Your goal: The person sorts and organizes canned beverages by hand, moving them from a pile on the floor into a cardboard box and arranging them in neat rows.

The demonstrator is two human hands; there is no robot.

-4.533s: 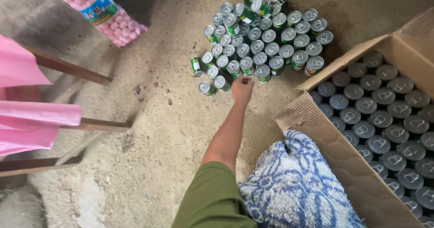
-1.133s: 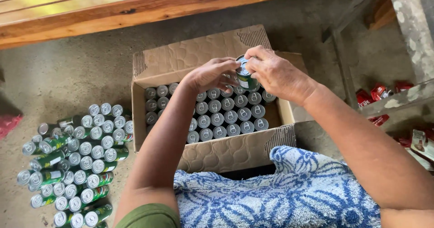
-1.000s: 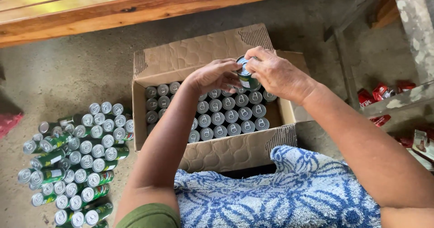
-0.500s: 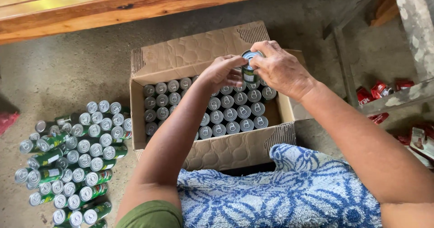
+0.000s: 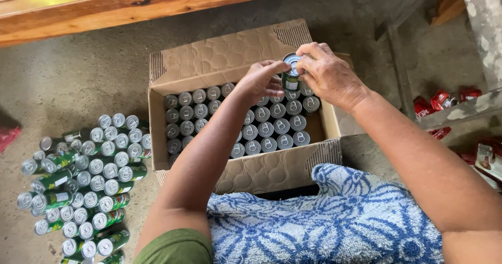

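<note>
1. Head view showed the concrete floor (image 5: 94,75) under everything, with a wooden beam (image 5: 130,5) running along the top edge.
2. You knelt over an open cardboard box (image 5: 230,49), its rows filled with upright silver-topped cans (image 5: 261,130).
3. A blue and white patterned cloth (image 5: 334,222) covered your lap, just below the box's near wall.
4. To your left, a cluster of green cans (image 5: 89,180) stood and lay on the floor, apart from the box.
5. Red packets (image 5: 439,102) lay at the right by a wooden frame.
6. Your right hand (image 5: 329,75) gripped one green can (image 5: 291,73) above the box's far right corner.
7. Your left hand (image 5: 261,81) touched that same can with its fingertips, fingers curled around its side.
</note>
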